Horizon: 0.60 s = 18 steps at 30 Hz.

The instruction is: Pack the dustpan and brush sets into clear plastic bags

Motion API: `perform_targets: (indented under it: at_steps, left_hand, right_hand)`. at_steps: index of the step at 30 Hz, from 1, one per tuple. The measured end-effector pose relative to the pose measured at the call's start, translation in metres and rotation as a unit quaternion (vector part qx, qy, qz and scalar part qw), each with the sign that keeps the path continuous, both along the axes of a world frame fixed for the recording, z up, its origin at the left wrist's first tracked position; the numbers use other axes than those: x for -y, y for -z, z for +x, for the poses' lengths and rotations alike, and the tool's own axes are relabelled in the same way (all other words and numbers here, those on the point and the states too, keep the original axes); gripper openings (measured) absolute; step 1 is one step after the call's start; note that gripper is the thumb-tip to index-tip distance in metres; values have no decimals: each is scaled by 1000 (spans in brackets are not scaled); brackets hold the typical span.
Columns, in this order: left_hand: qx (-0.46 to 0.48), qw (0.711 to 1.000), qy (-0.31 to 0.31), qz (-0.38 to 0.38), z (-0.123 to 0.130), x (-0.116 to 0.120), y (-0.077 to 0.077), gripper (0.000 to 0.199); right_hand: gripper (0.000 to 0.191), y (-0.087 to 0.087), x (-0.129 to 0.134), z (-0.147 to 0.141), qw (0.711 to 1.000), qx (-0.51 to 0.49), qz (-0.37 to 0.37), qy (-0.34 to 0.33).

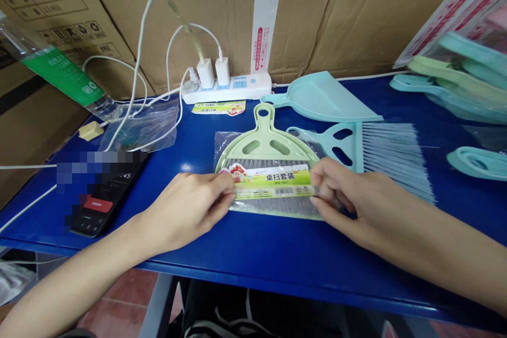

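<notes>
A light green dustpan and brush set [264,140] lies flat in a clear plastic bag [273,206] on the blue table, handles pointing away from me. Across its grey bristles runs a printed label strip [277,178] with a red mushroom-house picture. My left hand [198,198] pinches the bag at the strip's left end. At the right end, my right hand [344,195] grips the bag between thumb and curled fingers. Just behind the set are a loose blue dustpan [327,97] and a blue brush [352,145], its bristles pointing right; the bag partly covers the brush handle.
At the back stands a white power strip [233,90] with chargers and cables; another label [217,108] lies before it. On the left are a phone [109,190], a tilted bottle [63,71] and a plastic bag [154,124]. Bagged dustpan sets [463,84] pile up at right.
</notes>
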<state>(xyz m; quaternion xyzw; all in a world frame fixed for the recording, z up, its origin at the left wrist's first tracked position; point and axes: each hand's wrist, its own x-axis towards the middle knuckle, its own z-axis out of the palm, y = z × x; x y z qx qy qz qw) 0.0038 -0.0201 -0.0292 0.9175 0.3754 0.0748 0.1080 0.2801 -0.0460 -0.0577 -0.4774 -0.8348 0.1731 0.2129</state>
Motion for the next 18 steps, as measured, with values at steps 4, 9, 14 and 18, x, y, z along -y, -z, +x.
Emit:
perform_targets:
  at_steps: [4,9,14,18]
  left_hand:
    - [4,1000,-21,1,1,2,0,18]
    - [11,999,-35,6,4,2,0,17]
    - [18,998,-57,4,6,3,1,14]
    - [44,996,-74,-5,6,3,2,7]
  right_hand:
    - [5,3,0,-1,1000,12,14,21]
    - [8,-2,-2,-5,999,31,28,19]
    - [13,-6,-3,-7,999,34,41,6]
    - [13,-6,-2,-7,997,37,62,2]
